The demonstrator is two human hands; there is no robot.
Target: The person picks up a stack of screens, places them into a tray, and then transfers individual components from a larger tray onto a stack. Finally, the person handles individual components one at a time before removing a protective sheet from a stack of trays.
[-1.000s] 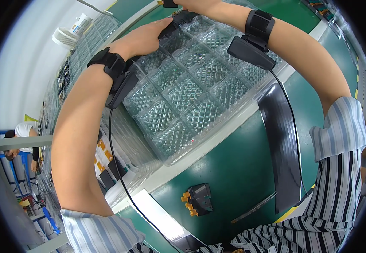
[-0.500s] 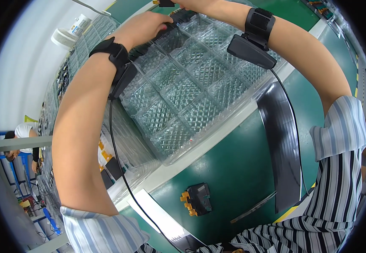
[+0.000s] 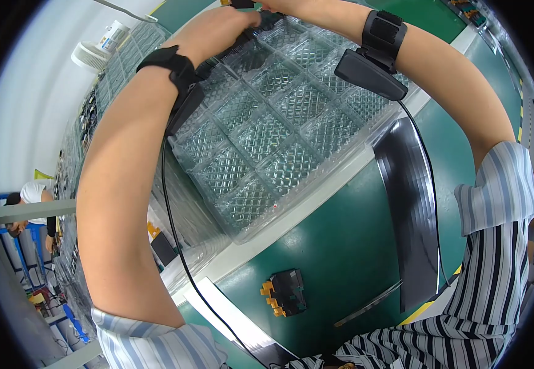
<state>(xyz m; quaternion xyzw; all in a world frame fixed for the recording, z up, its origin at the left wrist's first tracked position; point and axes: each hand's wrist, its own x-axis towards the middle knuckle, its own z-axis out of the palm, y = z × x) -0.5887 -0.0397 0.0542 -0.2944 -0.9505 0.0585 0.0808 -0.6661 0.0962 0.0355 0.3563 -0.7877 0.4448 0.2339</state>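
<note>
Both my arms reach to the far end of a clear plastic tray (image 3: 267, 132) with diamond-patterned compartments. My left hand (image 3: 218, 27) is curled over the tray's far corner, its fingers closed on a small black part (image 3: 266, 18). My right hand (image 3: 282, 5) meets it at the top edge and is mostly cut off, so its grip is hidden. A black-and-orange piece (image 3: 235, 3) shows just above the fingers. Each wrist carries a black strap with a device, and a cable (image 3: 175, 246) runs down from the left one.
A black-and-orange part (image 3: 285, 292) lies on the green table (image 3: 341, 246) near me. A long black strip (image 3: 411, 203) lies to its right. Stacked clear trays (image 3: 187, 221) stand at the left. A white fan (image 3: 88, 55) and another person (image 3: 30, 194) are farther left.
Both hands have moved farther up toward the tray's far corner, and the left hand has closed in on the black part.
</note>
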